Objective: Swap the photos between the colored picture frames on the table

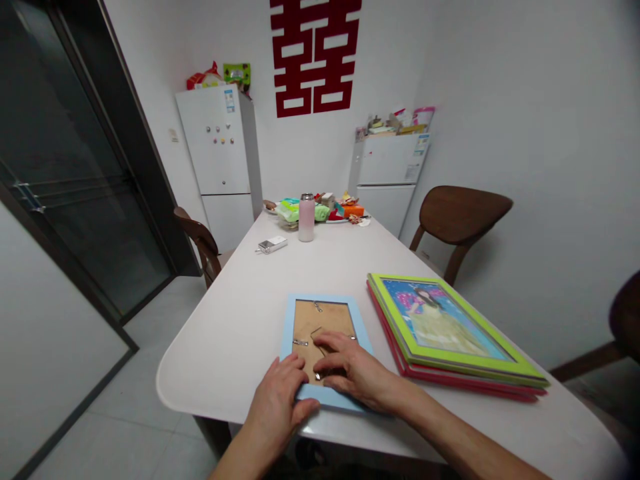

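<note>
A light blue picture frame [289, 327] lies back side up near the front edge of the table. Its brown backing board [306, 320] shows, with small metal clips at the sides and a thin wire stand [315, 333]. My left hand [281, 393] grips the frame's lower left corner, thumb along the near edge. Over the lower right of the backing, my right hand [353, 367] is curled, thumb and forefinger closed at the near metal clip [317, 377]. The right-hand palm rests across the frame's right side and hides part of it.
Stacked frames, a green one [445, 320] with a picture on top and red ones [470, 379] below, sit at the right. Farther back are a pink bottle [307, 220], a small white device [273, 245] and piled packages [290, 211]. Wooden chairs [463, 213] flank the white table [225, 333].
</note>
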A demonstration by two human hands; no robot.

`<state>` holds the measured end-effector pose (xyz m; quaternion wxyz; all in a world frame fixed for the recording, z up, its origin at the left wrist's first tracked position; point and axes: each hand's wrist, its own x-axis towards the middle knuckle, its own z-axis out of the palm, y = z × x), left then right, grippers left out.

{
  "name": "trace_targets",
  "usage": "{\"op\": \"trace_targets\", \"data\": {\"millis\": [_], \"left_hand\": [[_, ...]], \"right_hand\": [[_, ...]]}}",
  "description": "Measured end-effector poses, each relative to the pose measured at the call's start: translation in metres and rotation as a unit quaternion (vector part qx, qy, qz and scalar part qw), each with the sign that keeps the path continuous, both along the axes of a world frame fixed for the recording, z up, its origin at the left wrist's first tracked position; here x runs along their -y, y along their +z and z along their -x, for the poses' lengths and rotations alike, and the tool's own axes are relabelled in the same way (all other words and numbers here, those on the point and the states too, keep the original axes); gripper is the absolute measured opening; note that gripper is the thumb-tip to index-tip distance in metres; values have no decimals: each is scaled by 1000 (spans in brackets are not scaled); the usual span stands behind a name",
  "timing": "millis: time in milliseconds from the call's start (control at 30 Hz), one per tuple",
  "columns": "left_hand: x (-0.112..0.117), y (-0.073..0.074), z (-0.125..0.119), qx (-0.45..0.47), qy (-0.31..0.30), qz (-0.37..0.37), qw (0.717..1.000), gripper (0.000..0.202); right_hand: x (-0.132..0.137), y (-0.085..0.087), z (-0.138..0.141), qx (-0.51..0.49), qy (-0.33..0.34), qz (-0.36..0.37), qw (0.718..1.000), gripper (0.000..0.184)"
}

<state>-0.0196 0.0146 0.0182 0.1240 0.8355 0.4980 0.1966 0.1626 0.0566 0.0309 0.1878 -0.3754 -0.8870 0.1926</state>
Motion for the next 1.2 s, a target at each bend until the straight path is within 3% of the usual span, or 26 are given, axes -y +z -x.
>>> {"op": "trace_targets", "data": {"millis": [233, 533, 833, 967, 1200], "left_hand": [[-1, -6, -2, 27, 2, -19, 999, 25], [-1, -6, -5, 22, 11, -46, 999, 30], [-1, -7, -5, 7, 14, -51, 999, 26], [-1, -5, -4, 12, 19, -39, 999, 23], [-5, -3, -1, 44, 2, 4, 999, 31]], "right_hand": [[-3, -1, 16, -11, -59, -24, 998, 18], [-28, -10, 53, 77, -208, -71, 972, 20], [-32, -16, 61, 79, -263, -86, 958, 16], [-35, -8, 47, 74, -237, -85, 965, 19], [-36, 1, -17, 110, -219, -70, 967, 22]]}}
